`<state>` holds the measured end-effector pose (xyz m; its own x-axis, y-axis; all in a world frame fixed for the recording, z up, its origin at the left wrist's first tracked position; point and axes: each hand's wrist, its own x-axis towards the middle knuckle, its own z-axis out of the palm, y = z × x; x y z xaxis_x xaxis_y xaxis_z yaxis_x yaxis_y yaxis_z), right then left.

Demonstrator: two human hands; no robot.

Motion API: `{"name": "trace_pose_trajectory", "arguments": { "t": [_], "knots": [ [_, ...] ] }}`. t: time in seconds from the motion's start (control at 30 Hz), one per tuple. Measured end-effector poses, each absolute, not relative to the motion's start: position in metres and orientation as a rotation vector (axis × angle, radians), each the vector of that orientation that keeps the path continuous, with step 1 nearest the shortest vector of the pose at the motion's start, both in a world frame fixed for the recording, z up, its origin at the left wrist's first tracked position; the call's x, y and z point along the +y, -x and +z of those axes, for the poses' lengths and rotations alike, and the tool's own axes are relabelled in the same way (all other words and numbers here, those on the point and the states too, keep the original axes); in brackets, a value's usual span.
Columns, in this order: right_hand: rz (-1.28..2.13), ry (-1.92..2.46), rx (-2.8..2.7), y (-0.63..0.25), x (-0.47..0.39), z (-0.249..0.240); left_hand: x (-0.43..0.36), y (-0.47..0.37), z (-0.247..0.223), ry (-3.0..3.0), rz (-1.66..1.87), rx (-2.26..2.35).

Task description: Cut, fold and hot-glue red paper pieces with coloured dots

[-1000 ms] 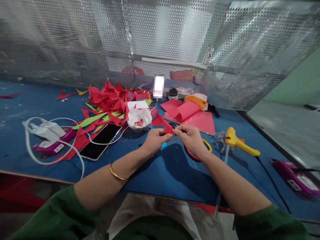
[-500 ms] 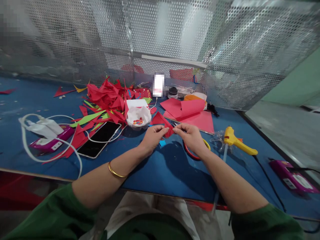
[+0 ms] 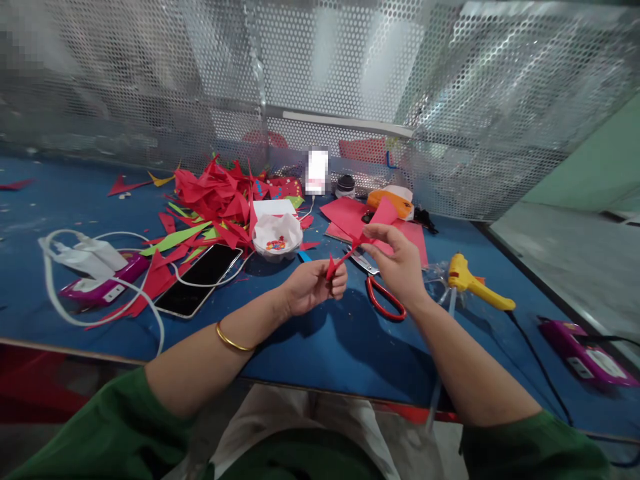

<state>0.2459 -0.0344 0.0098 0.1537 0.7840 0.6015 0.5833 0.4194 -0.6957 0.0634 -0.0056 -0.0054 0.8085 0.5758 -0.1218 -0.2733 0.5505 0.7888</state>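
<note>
Between my hands a piece of red paper [image 3: 349, 252] is stretched slantwise above the blue table. My left hand [image 3: 314, 287], with its fingers curled, grips the lower end of the paper. Higher and to the right, my right hand [image 3: 397, 257] pinches the other end between thumb and fingers. Under and beside my right hand lie red-handled scissors [image 3: 385, 300], their blades partly covered by the hand. Behind them rest larger sheets of red paper [image 3: 345, 215]. A bowl lined with white paper [image 3: 277, 230], holding small red and yellow bits, stands beyond my left hand.
A heap of red and green scraps [image 3: 215, 190] covers the back left. Nearer lie a dark phone [image 3: 200, 280] and a purple power strip [image 3: 107, 283] with white cables. To the right are a yellow glue gun [image 3: 475, 283] and another purple strip [image 3: 585, 353]. Perforated mesh [image 3: 340, 67] rises behind.
My hands have drawn apart, the right one up and the left one slightly down. The red paper has turned from a folded triangle facing me to a slanted, narrow view.
</note>
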Motion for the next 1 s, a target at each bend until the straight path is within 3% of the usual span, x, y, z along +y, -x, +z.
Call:
{"name": "trace_pose_trajectory", "arguments": {
  "t": [0.2,0.47,0.7,1.0],
  "knots": [
    [0.599,1.249,-1.375,-0.251,-0.028,0.010,-0.004,-0.060,-0.002,-0.686,0.459,0.317],
    [0.745,1.272,-1.312,-0.250,-0.029,0.011,-0.001,-0.060,-0.002,-0.627,0.455,0.370],
    [0.676,1.315,-1.301,-0.258,-0.030,0.016,0.001,-0.063,-0.007,-0.890,0.828,0.870],
    [0.643,1.319,-1.308,-0.261,-0.030,0.018,-0.002,-0.064,-0.008,-1.249,1.181,0.971]
  ]
}}
